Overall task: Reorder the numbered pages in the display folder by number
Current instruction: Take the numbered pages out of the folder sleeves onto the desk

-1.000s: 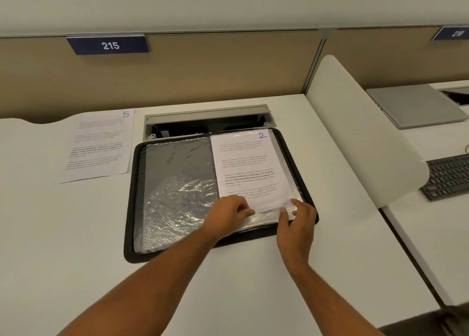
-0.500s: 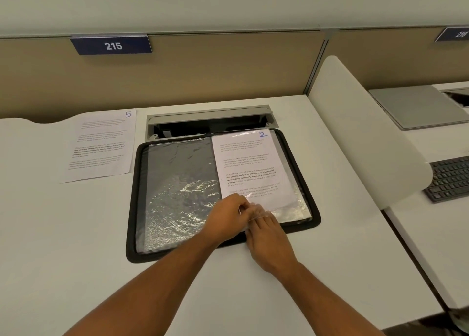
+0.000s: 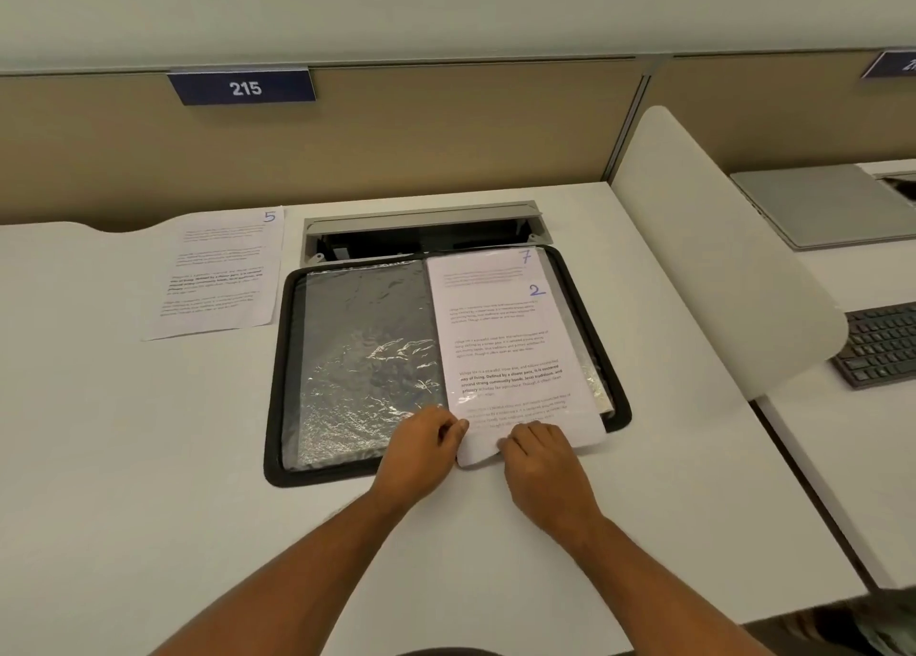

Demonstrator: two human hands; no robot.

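Observation:
A black display folder (image 3: pixel 277 373) lies open on the white desk, its left sleeve (image 3: pixel 367 353) empty and shiny. On the right side, the page marked 2 (image 3: pixel 510 353) is drawn partly out toward me, past the folder's near edge. Behind it a page marked 7 (image 3: pixel 495 261) shows at the top. My right hand (image 3: pixel 545 462) pinches the bottom edge of page 2. My left hand (image 3: pixel 421 445) pinches the sleeve's lower edge beside it. A loose page marked 5 (image 3: pixel 218 271) lies flat on the desk to the left.
An open cable tray (image 3: pixel 421 231) sits just behind the folder. A white curved divider (image 3: pixel 718 259) stands to the right, with a closed laptop (image 3: pixel 818 204) and a dark keyboard (image 3: pixel 882 343) on the neighbouring desk. A beige partition with sign 215 (image 3: pixel 243 88) runs along the back.
Page 2 has slid down toward me out of the right sleeve, uncovering page 7 behind it. My right hand moved left to the page's bottom edge and pulled.

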